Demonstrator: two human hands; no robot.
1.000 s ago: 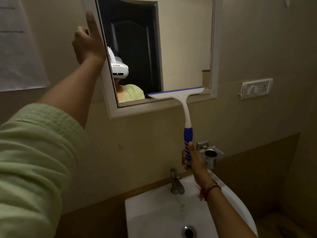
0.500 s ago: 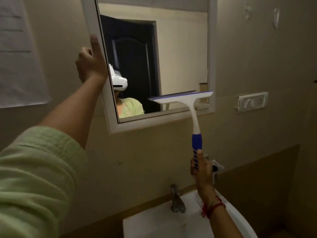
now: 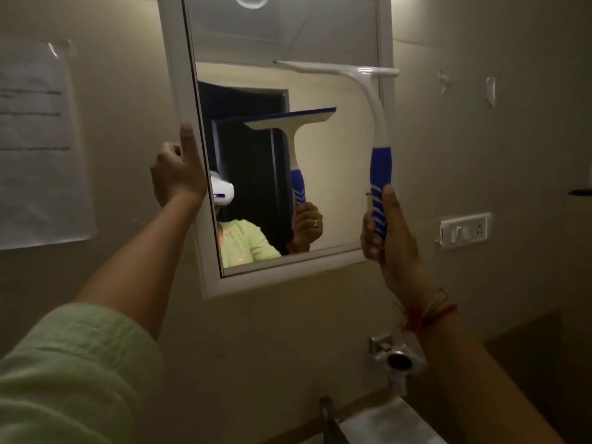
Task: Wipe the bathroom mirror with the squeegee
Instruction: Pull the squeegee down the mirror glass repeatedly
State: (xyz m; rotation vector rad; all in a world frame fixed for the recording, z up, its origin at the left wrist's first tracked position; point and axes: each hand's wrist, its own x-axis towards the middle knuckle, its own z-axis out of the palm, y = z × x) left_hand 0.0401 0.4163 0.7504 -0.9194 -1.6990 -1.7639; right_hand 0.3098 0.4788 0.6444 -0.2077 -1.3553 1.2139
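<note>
A white-framed mirror (image 3: 179, 91) hangs on the beige wall, its glass showing a dark doorway and my reflection. My right hand (image 3: 387, 229) is shut on the blue grip of a white squeegee (image 3: 374, 100). Its blade lies across the upper right part of the glass, its right end over the frame. My left hand (image 3: 177, 174) grips the mirror's left frame edge, thumb pointing up along it.
A taped paper sheet (image 3: 38, 149) hangs on the wall to the left. A white switch plate (image 3: 464, 230) sits right of the mirror. Below are a chrome wall holder (image 3: 395, 358), a tap (image 3: 326, 411) and the white basin's rim (image 3: 384, 421).
My right hand has lifted the squeegee from the mirror's bottom edge up to its upper part. The view has tilted upward; my left hand stays on the frame.
</note>
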